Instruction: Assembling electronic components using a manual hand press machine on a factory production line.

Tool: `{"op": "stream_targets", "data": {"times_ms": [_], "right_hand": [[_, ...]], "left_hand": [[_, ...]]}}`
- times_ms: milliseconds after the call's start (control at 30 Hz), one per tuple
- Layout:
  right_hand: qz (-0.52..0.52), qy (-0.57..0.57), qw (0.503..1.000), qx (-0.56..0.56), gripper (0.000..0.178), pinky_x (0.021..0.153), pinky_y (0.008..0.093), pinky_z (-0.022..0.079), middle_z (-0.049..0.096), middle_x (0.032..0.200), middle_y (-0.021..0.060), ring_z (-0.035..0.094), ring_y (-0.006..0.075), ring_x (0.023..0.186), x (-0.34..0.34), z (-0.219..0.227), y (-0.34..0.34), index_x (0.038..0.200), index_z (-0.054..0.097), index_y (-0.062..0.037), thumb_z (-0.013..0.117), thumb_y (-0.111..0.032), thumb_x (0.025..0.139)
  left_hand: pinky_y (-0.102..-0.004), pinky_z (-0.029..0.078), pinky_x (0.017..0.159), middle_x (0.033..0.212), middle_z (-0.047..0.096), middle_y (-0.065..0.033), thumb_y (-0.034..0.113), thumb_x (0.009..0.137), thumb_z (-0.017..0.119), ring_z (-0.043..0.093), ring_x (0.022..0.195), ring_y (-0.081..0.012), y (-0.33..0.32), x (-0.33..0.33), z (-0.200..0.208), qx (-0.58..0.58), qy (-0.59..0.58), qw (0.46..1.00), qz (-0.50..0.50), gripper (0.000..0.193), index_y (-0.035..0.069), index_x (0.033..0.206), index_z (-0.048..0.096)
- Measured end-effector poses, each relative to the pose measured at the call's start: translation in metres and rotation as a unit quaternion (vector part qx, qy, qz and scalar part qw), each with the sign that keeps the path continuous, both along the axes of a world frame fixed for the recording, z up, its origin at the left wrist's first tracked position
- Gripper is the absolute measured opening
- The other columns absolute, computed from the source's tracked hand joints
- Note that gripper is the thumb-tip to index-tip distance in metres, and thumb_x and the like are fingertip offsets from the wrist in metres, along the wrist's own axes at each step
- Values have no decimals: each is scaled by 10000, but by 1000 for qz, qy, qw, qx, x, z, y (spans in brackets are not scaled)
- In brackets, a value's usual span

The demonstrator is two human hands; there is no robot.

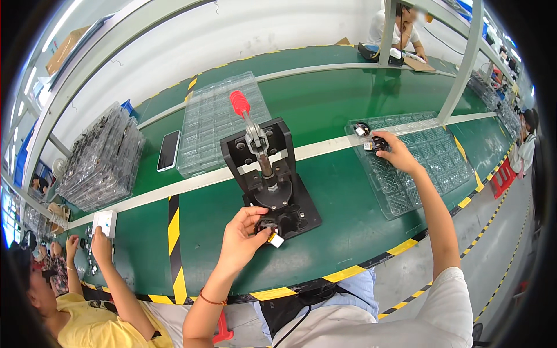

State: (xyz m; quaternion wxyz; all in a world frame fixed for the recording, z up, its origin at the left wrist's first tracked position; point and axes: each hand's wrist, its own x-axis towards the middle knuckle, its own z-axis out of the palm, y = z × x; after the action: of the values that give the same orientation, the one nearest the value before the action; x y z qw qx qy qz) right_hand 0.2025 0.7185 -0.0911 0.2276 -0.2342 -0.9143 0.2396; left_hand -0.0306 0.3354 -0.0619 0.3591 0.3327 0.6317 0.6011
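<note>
My left hand holds a small round black part with a yellow and white tag against the base of a black hand press. The press has a metal lever with a red handle pointing up and back. My right hand reaches out to the right and grips another small black part over a clear plastic compartment tray. One more black part lies in that tray's far left corner.
A stack of clear trays and a phone lie behind the press. More filled trays are piled at far left. A person in yellow works at lower left, another person at the far side. The green bench has a yellow-black striped edge.
</note>
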Motion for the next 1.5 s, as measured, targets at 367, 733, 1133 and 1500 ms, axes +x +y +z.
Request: {"op": "stream_targets", "data": {"times_ms": [367,733,1133,1500], "right_hand": [[36,15,995,-89,639,1057,364,347,501,1318,117,449,280,1250,-15,3,1,1339,438,-86,615,72,745],[27,40,999,11,467,962,382,434,537,1230,147,536,320,1128,-42,45,-73,1260,470,-37,580,28,811],[377,-25,916,134,253,873,361,461,619,1070,63,589,236,1003,-84,73,-171,1083,592,-46,614,-115,840],[378,72,910,157,214,823,353,474,644,1012,60,606,236,910,-94,91,-177,1012,642,-34,642,-66,800]], "left_hand": [[-365,458,929,998,552,-25,-46,738,683,552,978,-219,-8,-11,-26,336,-566,753,-22,364,107,1049,570],[-271,473,754,912,470,0,-30,795,646,539,840,-124,-13,3,-22,276,-502,819,-42,313,111,1037,505],[-294,526,716,1011,560,-86,50,644,830,601,841,-178,1,13,-13,-3,237,972,9,516,32,1033,492],[-346,506,708,840,596,-88,170,596,849,596,837,-269,15,-3,-24,102,498,861,-7,395,23,875,612]]}}
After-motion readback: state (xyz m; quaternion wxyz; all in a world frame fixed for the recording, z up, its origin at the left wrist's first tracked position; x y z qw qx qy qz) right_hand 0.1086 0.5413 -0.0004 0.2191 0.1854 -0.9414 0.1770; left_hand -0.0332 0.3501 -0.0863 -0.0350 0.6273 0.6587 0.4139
